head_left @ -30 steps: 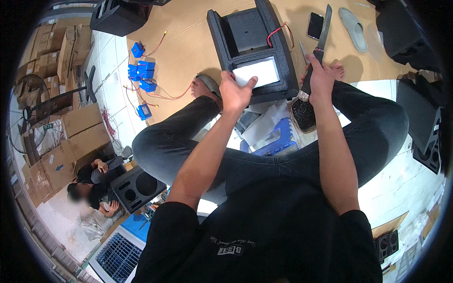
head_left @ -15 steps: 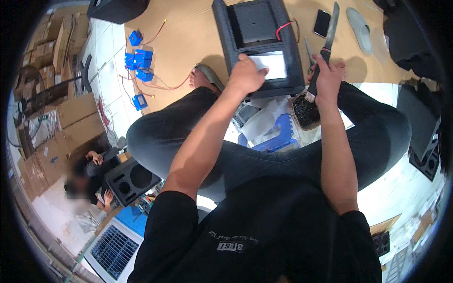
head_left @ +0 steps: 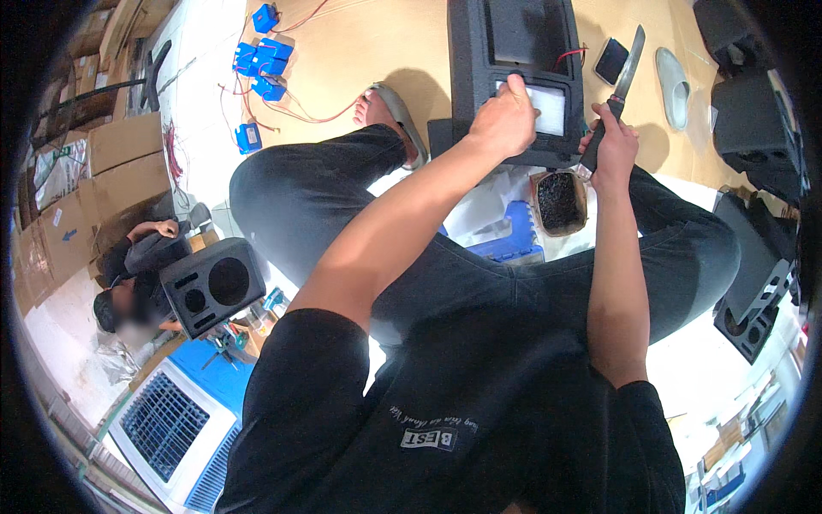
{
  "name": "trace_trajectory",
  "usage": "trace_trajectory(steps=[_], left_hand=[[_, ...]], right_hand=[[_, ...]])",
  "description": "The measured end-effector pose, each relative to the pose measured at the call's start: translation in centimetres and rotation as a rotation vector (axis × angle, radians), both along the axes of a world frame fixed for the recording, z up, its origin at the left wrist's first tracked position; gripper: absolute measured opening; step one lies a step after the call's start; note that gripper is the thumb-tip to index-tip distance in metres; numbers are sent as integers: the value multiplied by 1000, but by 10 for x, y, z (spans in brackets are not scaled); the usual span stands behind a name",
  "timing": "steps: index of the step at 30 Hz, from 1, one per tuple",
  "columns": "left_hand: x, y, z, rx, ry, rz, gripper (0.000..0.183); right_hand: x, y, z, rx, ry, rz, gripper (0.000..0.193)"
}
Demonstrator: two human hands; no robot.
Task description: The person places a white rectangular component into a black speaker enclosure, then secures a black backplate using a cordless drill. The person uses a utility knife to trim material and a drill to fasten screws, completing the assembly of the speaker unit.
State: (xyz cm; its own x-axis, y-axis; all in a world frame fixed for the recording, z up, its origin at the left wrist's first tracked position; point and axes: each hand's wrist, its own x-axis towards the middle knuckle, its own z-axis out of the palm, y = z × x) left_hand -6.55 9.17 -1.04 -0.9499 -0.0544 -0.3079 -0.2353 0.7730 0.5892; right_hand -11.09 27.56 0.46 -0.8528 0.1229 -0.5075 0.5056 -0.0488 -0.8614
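A black speaker cabinet [head_left: 469,64] lies in front of me, with a large recess and a smaller opening near its close end. White padding [head_left: 548,110] shows inside the smaller opening. My left hand [head_left: 503,118] is curled at the padding's left edge; the fingertips are hidden, so what they grip cannot be made out. My right hand [head_left: 615,154] is wrapped round the black handle of a long knife [head_left: 632,62], its blade pointing up and away beside the cabinet. A red wire [head_left: 568,56] sticks out of the cabinet's right side.
Several blue battery packs [head_left: 272,53] with red leads lie on cardboard at left. A container of dark material [head_left: 561,201] and a blue plastic piece [head_left: 509,240] sit between my legs. A phone [head_left: 611,62] and slipper [head_left: 674,88] lie right. Another person handles a speaker [head_left: 214,287] at lower left.
The view has shifted, so the cabinet and both hands appear farther right. My left hand has curled more at the padding's edge. The right hand keeps hold of the knife.
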Motion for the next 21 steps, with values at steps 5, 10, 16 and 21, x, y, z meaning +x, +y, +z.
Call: trace_trajectory(steps=[5, 10, 16, 21], left_hand=[[-16, 9, 21, 39, -89, -53, 56], [-14, 6, 36, -29, -72, -55, 61], [3, -11, 27, -27, -7, 233, 56], [4, -4, 9, -101, -76, 137, 47]], right_hand=[[-1, 10, -5, 84, 23, 5, 30], [-19, 43, -39, 323, -55, 21, 33], [-38, 38, -98, 413, -128, 439, 35], [-26, 24, -102, 808, 97, 509, 43]])
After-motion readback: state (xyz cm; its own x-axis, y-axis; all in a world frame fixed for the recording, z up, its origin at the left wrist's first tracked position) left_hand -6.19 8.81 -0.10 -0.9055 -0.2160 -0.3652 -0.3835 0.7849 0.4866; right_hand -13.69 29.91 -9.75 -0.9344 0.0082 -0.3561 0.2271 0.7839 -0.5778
